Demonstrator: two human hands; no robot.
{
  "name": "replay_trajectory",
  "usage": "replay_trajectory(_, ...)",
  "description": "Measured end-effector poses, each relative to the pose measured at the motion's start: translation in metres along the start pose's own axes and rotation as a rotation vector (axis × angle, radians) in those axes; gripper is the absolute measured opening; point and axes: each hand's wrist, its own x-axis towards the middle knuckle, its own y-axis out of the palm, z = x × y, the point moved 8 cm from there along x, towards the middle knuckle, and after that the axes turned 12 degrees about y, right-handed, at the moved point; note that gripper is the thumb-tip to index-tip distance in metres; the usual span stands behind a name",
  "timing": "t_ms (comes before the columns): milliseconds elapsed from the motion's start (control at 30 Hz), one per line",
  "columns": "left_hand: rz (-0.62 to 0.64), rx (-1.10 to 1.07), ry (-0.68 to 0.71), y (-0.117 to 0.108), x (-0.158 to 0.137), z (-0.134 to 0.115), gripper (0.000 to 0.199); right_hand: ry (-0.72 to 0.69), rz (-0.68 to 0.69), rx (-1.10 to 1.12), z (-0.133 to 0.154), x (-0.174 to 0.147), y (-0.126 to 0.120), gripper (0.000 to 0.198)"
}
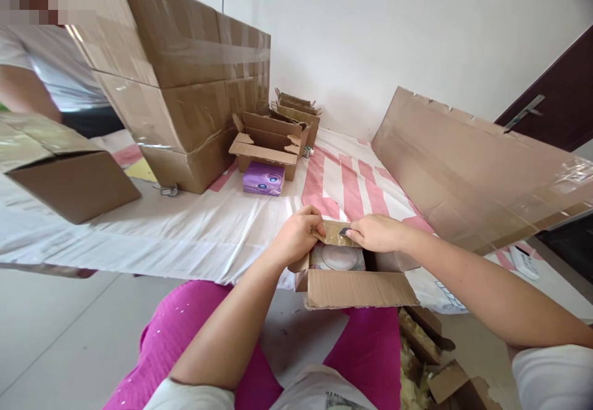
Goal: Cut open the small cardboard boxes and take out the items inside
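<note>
An open cardboard box [361, 289] stands at the near table edge in front of me, its front flap folded out toward me. Inside, on the left, lies a printed package [337, 257] with a pale oval on top. My left hand [298, 234] is closed on the left end of the far flap [331, 235], which has shiny tape on it. My right hand [377, 234] grips a small dark flat tool [344, 231], possibly a blade, against that flap. Fingers hide most of the tool.
Several open cartons [269, 141] and a purple tissue pack [263, 179] stand farther back. Stacked taped cartons [194, 107] rise at left, with another person [50, 83] behind. A large carton [482, 175] borders the right. Cardboard scraps [447, 379] lie on the floor.
</note>
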Motion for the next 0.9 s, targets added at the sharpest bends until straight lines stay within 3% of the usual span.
replay_trajectory(633, -0.006, 0.034, -0.007, -0.001, 0.0, -0.002, 0.019, -0.115, 0.023, 0.008, 0.021, -0.017, 0.007, 0.042)
replay_trajectory(833, 0.004, 0.011, -0.016, -0.002, 0.001, -0.005, 0.015, -0.15, 0.076, 0.23, 0.01, -0.02, 0.002, 0.041)
replay_trajectory(900, 0.002, 0.006, -0.014, -0.002, 0.001, -0.005, 0.015, -0.161, 0.037, 0.343, 0.001, -0.017, -0.002, 0.034)
